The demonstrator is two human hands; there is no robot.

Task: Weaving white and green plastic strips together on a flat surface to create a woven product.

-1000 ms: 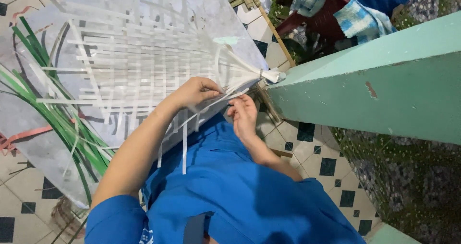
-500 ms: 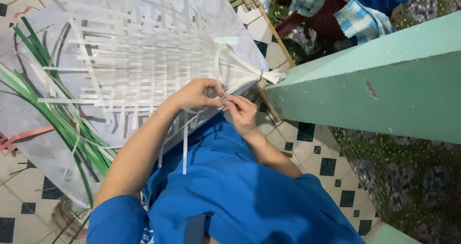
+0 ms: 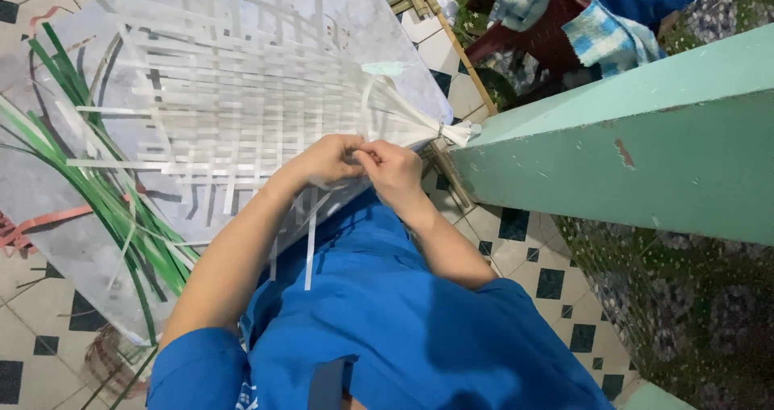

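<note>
The white woven strip mat (image 3: 242,112) lies on a grey sheet (image 3: 56,216), the green wall (image 3: 629,144) close at its right edge. Since a second ago, the left hand (image 3: 326,158) and right hand (image 3: 393,168) have met, both pinching a white strip (image 3: 310,245) at the mat's near edge.

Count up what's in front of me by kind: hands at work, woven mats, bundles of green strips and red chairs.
Hands: 2, the left hand and right hand, pinching white strips together at the mat's near edge
White woven mat: 1
Bundle of green strips: 1
Red chair: 1
Total: 5
</note>
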